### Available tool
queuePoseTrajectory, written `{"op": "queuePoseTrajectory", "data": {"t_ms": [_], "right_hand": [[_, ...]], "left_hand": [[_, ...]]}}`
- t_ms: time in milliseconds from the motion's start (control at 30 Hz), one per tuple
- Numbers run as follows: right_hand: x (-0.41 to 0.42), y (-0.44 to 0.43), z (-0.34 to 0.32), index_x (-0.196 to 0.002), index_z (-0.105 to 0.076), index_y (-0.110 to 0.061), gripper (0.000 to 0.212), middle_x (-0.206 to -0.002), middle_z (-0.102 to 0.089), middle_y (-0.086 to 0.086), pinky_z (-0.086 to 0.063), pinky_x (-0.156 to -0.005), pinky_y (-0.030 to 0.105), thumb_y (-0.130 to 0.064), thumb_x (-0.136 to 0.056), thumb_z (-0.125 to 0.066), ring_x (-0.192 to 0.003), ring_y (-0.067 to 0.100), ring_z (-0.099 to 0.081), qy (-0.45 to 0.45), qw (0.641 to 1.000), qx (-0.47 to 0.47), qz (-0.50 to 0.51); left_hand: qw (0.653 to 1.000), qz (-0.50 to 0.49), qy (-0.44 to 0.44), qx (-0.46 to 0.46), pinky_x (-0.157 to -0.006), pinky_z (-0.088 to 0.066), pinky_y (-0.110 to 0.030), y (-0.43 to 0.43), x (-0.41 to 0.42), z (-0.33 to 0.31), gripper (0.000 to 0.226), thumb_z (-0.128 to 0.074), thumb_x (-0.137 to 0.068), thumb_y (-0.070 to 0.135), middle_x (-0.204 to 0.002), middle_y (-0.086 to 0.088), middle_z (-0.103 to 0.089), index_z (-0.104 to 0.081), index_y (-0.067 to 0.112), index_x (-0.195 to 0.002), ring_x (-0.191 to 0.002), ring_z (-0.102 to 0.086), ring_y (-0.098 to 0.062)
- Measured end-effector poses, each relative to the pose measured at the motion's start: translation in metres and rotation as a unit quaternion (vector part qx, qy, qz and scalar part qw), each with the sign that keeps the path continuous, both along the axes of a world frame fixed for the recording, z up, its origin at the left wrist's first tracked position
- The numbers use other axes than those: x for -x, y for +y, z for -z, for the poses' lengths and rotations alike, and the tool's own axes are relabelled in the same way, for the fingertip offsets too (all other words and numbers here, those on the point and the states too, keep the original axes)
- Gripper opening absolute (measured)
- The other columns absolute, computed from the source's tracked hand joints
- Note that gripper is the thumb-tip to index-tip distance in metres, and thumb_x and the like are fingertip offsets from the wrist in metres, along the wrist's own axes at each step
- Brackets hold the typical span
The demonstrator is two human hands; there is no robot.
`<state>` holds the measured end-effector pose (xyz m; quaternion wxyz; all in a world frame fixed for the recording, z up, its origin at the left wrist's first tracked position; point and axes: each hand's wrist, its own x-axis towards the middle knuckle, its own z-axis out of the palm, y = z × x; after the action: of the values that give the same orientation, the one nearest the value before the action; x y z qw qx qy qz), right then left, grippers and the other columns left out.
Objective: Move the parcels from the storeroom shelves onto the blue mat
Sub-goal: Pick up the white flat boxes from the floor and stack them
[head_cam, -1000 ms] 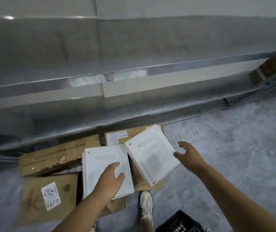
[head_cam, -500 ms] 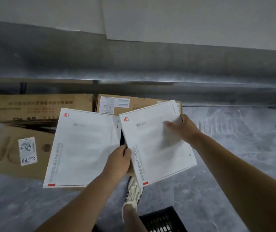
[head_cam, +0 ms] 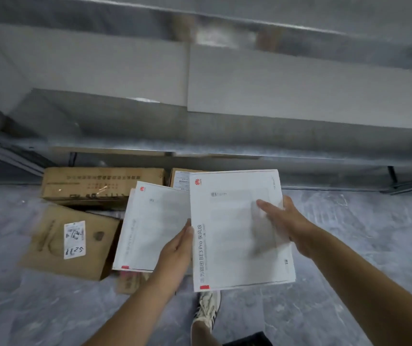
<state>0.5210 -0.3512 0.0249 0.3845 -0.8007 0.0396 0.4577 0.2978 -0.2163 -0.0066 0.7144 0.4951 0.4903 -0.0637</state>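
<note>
Pinching white box, right hand thumb atop; left hand grips second box edge, fingers hidden; brown cartons beneath.

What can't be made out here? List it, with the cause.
Head view only:
- Blue mat: not in frame.
- Black crate: cut off by the bottom edge.
- Back brown box: mostly hidden behind the right white box.
- Right hand: its lower fingers hidden under that box.
- Sticker print on the front brown box: blurred by motion.

two flat white parcels, side by side
</note>
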Motion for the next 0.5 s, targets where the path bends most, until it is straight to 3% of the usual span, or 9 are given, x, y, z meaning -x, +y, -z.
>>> {"op": "queuePoseTrajectory", "data": {"t_ms": [100, 167, 233, 300, 400, 433, 500], "right_hand": [[0.044, 0.015, -0.059, -0.133, -0.035, -0.029, 0.061, -0.118, -0.059, -0.004, -0.045, -0.058, 0.029, -0.053, -0.085, -0.063, -0.092, 0.014, -0.060, -0.018, 1.000, -0.010, 0.023], [0.076, 0.034, -0.099, -0.132, -0.037, -0.028, 0.061, -0.121, -0.060, -0.003, -0.047, -0.060, 0.030, -0.054, -0.084, -0.064, -0.094, 0.016, -0.062, -0.029, 0.999, -0.033, 0.016], [0.111, 0.057, -0.142, -0.131, -0.037, -0.028, 0.063, -0.119, -0.060, -0.003, -0.051, -0.067, 0.035, -0.057, -0.082, -0.064, -0.098, 0.020, -0.062, -0.032, 0.998, -0.058, -0.009], [0.148, 0.082, -0.183, -0.128, -0.037, -0.029, 0.064, -0.115, -0.061, -0.001, -0.055, -0.074, 0.040, -0.060, -0.078, -0.064, -0.097, 0.022, -0.064, -0.035, 0.994, -0.089, -0.042], [0.201, 0.117, -0.238, -0.124, -0.038, -0.027, 0.073, -0.109, -0.061, 0.006, -0.058, -0.067, 0.039, -0.067, -0.070, -0.067, -0.089, 0.026, -0.066, -0.032, 0.986, -0.127, -0.106], [0.217, 0.129, -0.254, -0.124, -0.039, -0.026, 0.077, -0.106, -0.062, 0.009, -0.059, -0.066, 0.040, -0.068, -0.067, -0.068, -0.087, 0.028, -0.067, -0.022, 0.982, -0.141, -0.127], [0.243, 0.155, -0.281, -0.127, -0.042, -0.025, 0.085, -0.111, -0.065, 0.008, -0.058, -0.077, 0.045, -0.073, -0.062, -0.069, -0.096, 0.030, -0.068, -0.015, 0.971, -0.164, -0.171]], "left_hand": [[0.999, -0.040, -0.035, -0.007, -0.058, -0.049, -0.010, 0.025, 0.036, -0.072, 0.040, -0.048, -0.088, 0.064, -0.108, 0.030, -0.067, -0.051, 0.057, -0.128, -0.087, -0.065, 0.009], [0.996, -0.056, -0.059, -0.033, -0.057, -0.053, -0.014, 0.046, 0.065, -0.122, 0.040, -0.055, -0.086, 0.061, -0.099, 0.030, -0.069, -0.048, 0.062, -0.125, -0.084, -0.070, 0.002], [0.990, -0.076, -0.080, -0.091, -0.060, -0.053, -0.013, 0.067, 0.101, -0.171, 0.046, -0.062, -0.082, 0.059, -0.101, 0.030, -0.067, -0.049, 0.061, -0.126, -0.088, -0.068, 0.003], [0.977, -0.083, -0.114, -0.162, -0.074, -0.051, -0.009, 0.088, 0.140, -0.217, 0.049, -0.064, -0.084, 0.053, -0.111, 0.034, -0.063, -0.049, 0.055, -0.131, -0.100, -0.061, 0.009], [0.957, -0.122, -0.116, -0.235, -0.097, -0.050, -0.029, 0.121, 0.211, -0.278, 0.045, -0.065, -0.086, 0.050, -0.122, 0.019, -0.065, -0.057, 0.045, -0.129, -0.111, -0.061, -0.004], [0.953, -0.127, -0.108, -0.254, -0.095, -0.051, -0.030, 0.132, 0.236, -0.300, 0.042, -0.065, -0.085, 0.052, -0.121, 0.018, -0.066, -0.059, 0.046, -0.126, -0.109, -0.063, -0.005], [0.946, -0.127, -0.104, -0.280, -0.082, -0.055, -0.023, 0.154, 0.284, -0.342, 0.035, -0.066, -0.081, 0.057, -0.114, 0.020, -0.069, -0.063, 0.053, -0.116, -0.100, -0.067, -0.003]]}}
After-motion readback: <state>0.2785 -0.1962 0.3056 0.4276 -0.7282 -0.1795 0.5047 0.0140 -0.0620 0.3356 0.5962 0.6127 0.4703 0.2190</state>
